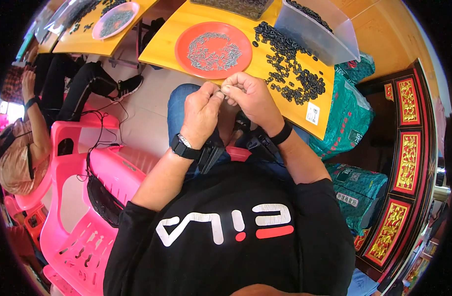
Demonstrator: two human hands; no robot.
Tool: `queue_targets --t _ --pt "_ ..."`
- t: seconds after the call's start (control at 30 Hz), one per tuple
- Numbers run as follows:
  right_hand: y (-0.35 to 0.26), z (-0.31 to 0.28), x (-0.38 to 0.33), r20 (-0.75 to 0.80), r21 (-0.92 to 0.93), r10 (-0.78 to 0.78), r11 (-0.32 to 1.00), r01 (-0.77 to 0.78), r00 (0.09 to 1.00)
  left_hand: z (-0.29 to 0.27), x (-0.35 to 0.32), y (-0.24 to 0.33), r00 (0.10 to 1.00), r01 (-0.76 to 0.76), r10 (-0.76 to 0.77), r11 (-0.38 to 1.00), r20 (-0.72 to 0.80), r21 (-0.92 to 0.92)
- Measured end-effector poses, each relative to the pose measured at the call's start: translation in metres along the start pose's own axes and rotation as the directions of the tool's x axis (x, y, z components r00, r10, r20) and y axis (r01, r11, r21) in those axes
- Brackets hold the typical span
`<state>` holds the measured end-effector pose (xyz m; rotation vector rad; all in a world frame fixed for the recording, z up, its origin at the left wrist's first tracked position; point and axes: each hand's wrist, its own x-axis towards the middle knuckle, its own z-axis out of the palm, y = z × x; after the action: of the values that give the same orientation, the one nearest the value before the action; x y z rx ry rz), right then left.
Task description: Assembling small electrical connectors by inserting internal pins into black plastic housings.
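Note:
My left hand (201, 111) and my right hand (250, 96) meet fingertip to fingertip just in front of the yellow table's (169, 42) near edge. Their fingers pinch something very small between them; it is too small to identify. Just beyond the hands sits an orange plate (185, 44) holding a heap of small grey metal pieces (213, 51). To its right, a pile of small black parts (292, 64) is spread over the tabletop. Both wrists wear black bands.
A clear plastic bin (317, 29) with black parts stands at the table's far right. Green sacks (349, 118) lie at the right beside a carved red-and-gold cabinet (408, 148). Pink plastic chairs (83, 197) stand to the left. Another person (24, 143) sits there at a second yellow table (83, 42).

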<state>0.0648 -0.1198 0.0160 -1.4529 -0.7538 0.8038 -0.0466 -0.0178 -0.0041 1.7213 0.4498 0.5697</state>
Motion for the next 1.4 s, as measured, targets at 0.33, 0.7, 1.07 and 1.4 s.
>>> queue_targets --t 0.33,0.7,1.07,1.4 --pt "-0.010 -0.011 0.001 0.052 -0.014 -0.011 1.000 0.012 0.999 -0.001 0.003 0.003 0.978 0.103 -0.065 0.977 0.199 -0.185" --pt "-0.007 -0.004 -0.004 -0.017 -0.119 -0.031 0.993 0.029 0.999 0.005 -0.002 0.002 0.991 -0.131 0.130 0.987 0.021 0.094" --pt "0.010 -0.006 -0.010 -0.026 -0.023 0.003 1.000 -0.003 1.000 0.006 -0.003 0.000 0.988 -0.151 0.141 0.973 0.067 0.174" --pt "0.000 -0.018 -0.007 0.023 0.130 0.089 0.987 -0.091 0.996 -0.004 0.004 -0.002 0.982 0.143 -0.116 0.972 0.146 -0.188"
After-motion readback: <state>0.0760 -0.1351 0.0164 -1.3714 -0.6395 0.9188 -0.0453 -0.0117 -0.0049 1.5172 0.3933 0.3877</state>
